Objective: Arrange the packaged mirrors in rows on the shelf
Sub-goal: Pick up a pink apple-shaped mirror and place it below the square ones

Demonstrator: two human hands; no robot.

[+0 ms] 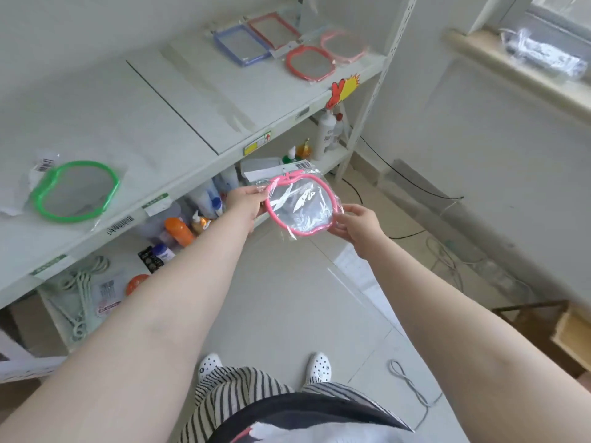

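Observation:
I hold a pink apple-shaped mirror (300, 206) in clear plastic wrap between both hands, out in front of the white shelf (179, 100) and above the floor. My left hand (246, 201) grips its left edge and my right hand (358, 223) grips its right edge. A green mirror (75, 190) in its bag lies on the shelf at the left. At the far right end of the shelf lie a blue rectangular mirror (241, 43), a red rectangular mirror (273, 28), a red apple-shaped mirror (310, 63) and a pale pink mirror (343, 46).
Bottles and tubs (179, 231) crowd the lower shelf below the shelf edge, with a tall white bottle (324, 134) at its right end. Cables (447, 260) trail over the tiled floor. A cardboard box (550, 334) sits at the right. A windowsill (518, 71) holds a plastic-wrapped pack.

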